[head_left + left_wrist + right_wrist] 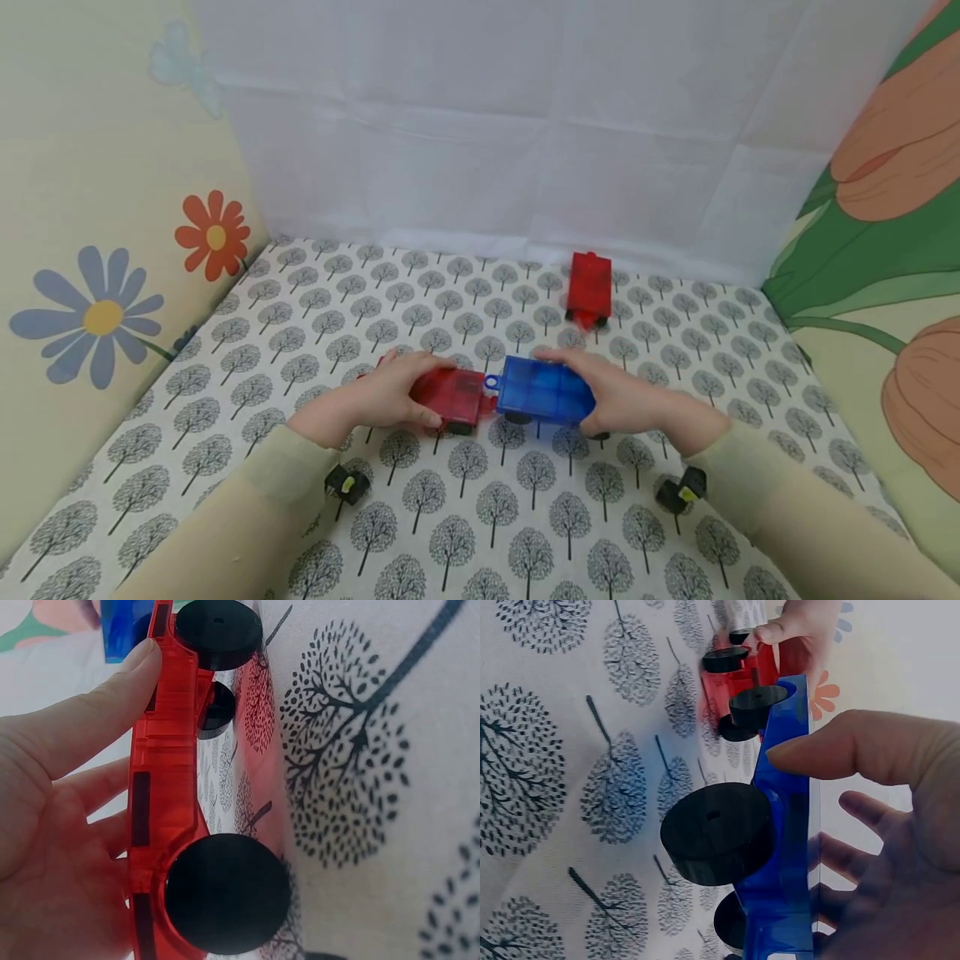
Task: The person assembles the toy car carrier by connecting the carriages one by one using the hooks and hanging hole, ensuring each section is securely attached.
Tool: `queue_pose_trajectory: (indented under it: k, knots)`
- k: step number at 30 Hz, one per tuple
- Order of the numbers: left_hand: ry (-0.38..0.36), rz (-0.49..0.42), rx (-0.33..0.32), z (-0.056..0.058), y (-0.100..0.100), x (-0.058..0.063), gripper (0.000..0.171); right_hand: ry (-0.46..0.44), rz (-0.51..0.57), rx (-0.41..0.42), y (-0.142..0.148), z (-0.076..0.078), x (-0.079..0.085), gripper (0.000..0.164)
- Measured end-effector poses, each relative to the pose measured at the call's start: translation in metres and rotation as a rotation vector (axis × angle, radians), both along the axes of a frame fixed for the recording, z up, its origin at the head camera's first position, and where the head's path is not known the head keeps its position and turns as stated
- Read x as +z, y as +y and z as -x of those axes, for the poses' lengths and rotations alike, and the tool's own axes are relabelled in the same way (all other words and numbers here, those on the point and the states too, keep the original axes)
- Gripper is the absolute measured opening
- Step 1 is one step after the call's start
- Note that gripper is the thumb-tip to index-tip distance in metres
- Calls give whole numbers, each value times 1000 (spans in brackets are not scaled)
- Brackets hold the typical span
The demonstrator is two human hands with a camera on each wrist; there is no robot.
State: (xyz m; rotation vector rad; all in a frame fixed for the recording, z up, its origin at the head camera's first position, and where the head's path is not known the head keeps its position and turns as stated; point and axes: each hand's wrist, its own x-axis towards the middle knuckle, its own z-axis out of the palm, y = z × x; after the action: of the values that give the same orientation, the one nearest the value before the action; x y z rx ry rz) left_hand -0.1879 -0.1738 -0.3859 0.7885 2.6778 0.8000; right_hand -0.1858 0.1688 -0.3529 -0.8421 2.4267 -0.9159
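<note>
My left hand [393, 392] grips a translucent red toy wagon [459, 396] across its sides, thumb on the near side. Black wheels [225, 892] show under it in the left wrist view. My right hand [611, 387] holds a translucent blue toy wagon [543, 390], its thumb along the near side and fingers across the far side. A blue ring [492, 382] at the blue wagon's left end overlaps the red hitch piece [487, 405] in the head view. In the right wrist view the blue wagon's black wheels [716, 832] hang close over the cloth.
A second red wagon [589, 287] stands toward the back, right of centre. A tree-print cloth [495, 508] covers the table. White fabric [487, 150] hangs behind, with flower-painted panels on the left [90, 208] and right [877, 333].
</note>
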Motion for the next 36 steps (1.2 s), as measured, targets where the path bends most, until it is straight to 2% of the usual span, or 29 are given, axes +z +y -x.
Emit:
queue_pose_trajectory:
  k: [12, 22, 36]
  knots:
    - [-3, 2, -1, 1, 0, 0, 83, -5, -45, -5, 2, -3, -12, 110]
    - [0, 4, -3, 1, -1, -2, 83, -4, -64, 6, 2, -3, -15, 110]
    - [-16, -1, 5, 1, 0, 0, 83, 41, -72, 35, 7, -2, -21, 109]
